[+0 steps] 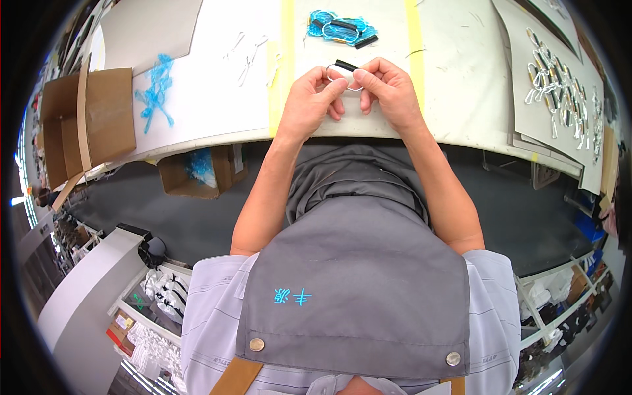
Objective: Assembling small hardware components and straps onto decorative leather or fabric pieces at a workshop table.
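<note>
Between my two hands, above the near part of the white table (474, 105), is a small loop of white cord with a black tube (345, 65) on its far side. My left hand (309, 99) is closed, thumb and fingers pinching the loop's left side. On its right side the thumb and forefinger of my right hand (392, 92) pinch the cord. Just beyond my hands lies a bundle (342, 28) of similar black-tubed loops mixed with shiny blue plastic strips. Fingers hide parts of the cord.
At the right, many similar loops (556, 85) lie on a grey board. Left of my hands are loose white cords (250, 59) and blue plastic strips (157, 92). An open cardboard box (108, 112) stands at the left edge; another box (191, 178) sits below the tabletop. Yellow tape (416, 59) crosses the table.
</note>
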